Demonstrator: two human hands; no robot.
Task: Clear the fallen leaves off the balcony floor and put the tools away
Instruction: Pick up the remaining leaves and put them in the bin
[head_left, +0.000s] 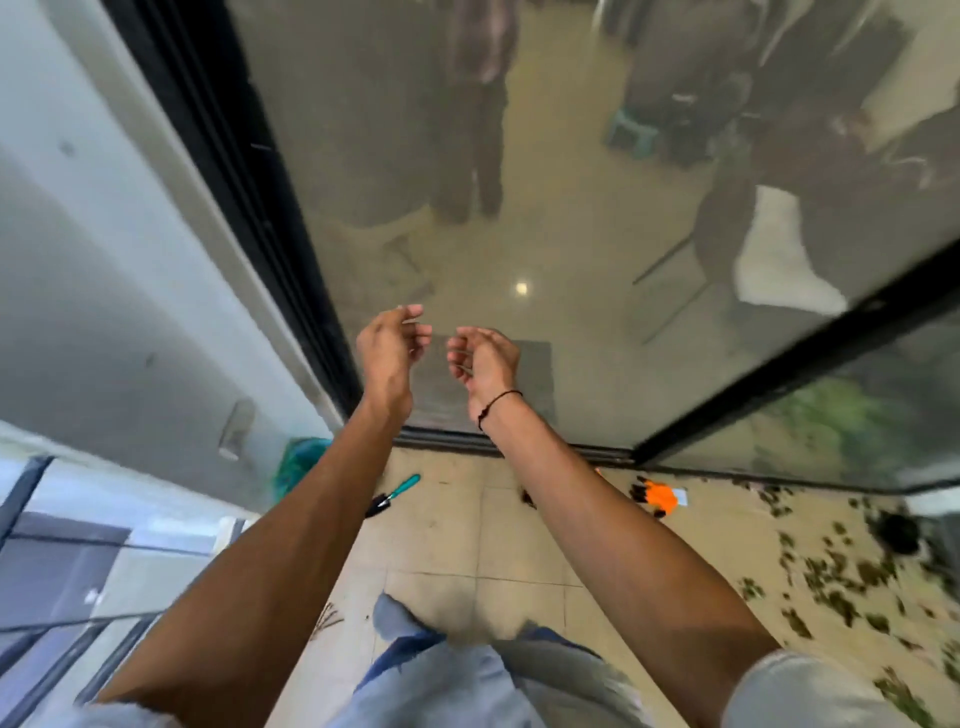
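Note:
Both my arms reach forward at chest height in front of a glass sliding door. My left hand (390, 349) and my right hand (480, 359) face each other a short gap apart, fingers loosely curled, holding nothing. Dark fallen leaves (836, 574) lie scattered over the beige tiled balcony floor (467, 525) on the right. A small trowel with a teal handle (393, 494) lies on the tiles below my left forearm. An orange glove (658, 496) lies near the door track. A teal bristled broom head (298, 462) stands in the corner by the wall.
The glass door (519, 208) with black frames fills the view ahead; people and a green stool show dimly behind it. A white wall (104, 260) runs on the left, a glass railing (62, 571) at lower left. A dark pot (898, 532) sits at right.

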